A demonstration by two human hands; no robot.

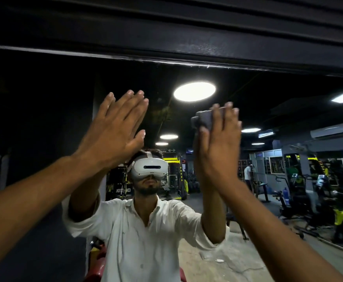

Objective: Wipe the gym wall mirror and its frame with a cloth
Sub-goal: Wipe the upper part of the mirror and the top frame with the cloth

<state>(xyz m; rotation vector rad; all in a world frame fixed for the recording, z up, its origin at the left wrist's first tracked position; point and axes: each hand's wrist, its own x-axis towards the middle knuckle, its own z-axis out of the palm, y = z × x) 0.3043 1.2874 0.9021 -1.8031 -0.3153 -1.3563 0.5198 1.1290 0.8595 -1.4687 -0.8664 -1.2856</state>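
Observation:
The wall mirror fills most of the view and reflects me and the gym. Its black frame runs across the top. My left hand is raised flat, fingers straight, close to or against the glass at centre left, holding nothing. My right hand is raised at centre right with straight fingers pressing a small grey cloth against the mirror. Only the cloth's upper left part shows past my fingers.
The reflection shows exercise machines at the right, a rack behind me, round ceiling lights and another person far back. A dark wall panel lies at the left. A red object sits low near my reflected body.

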